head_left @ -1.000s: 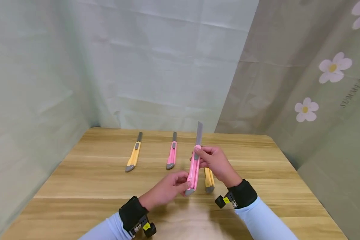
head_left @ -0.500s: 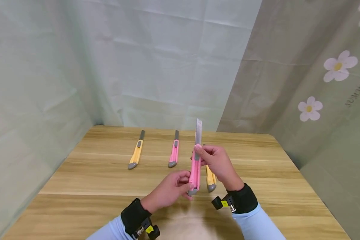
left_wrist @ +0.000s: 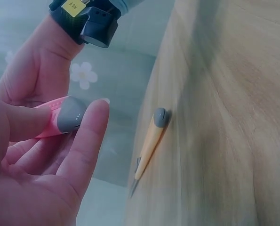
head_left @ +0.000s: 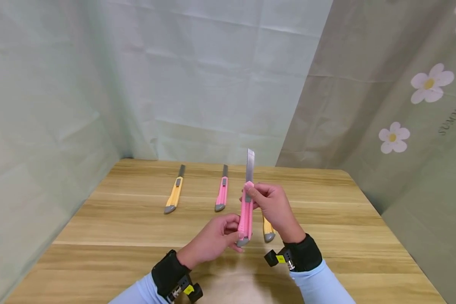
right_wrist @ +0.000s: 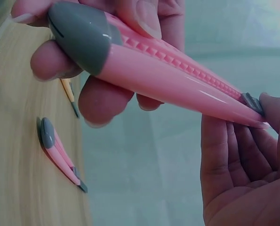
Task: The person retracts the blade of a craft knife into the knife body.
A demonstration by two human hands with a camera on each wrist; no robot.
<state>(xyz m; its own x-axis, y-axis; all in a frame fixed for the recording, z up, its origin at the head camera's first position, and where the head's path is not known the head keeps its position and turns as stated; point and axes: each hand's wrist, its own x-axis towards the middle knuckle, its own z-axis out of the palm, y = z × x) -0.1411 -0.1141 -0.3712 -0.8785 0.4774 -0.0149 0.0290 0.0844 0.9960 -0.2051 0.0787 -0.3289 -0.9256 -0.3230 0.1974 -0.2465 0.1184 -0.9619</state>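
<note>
A pink utility knife (head_left: 245, 217) is held upright above the table, its blade (head_left: 250, 165) extended upward. My left hand (head_left: 214, 238) pinches its lower end near the grey end cap (right_wrist: 81, 35). Around the upper part of the handle my right hand (head_left: 275, 207) grips, thumb on the grey slider (right_wrist: 252, 102). In the left wrist view the pink handle (left_wrist: 54, 115) shows between thumb and fingers. Behind the right hand lies a yellow utility knife (head_left: 267, 230), partly hidden in the head view.
Another pink utility knife (head_left: 221, 194) and another yellow utility knife (head_left: 173, 195) lie on the wooden table (head_left: 118, 228), blades out and facing the back edge. Fabric curtains (head_left: 213, 84) hang behind the table and along both sides.
The held pink utility knife has turned slightly, its blade now more upright. Both hands keep their grip on it. The head view has shifted a little.
</note>
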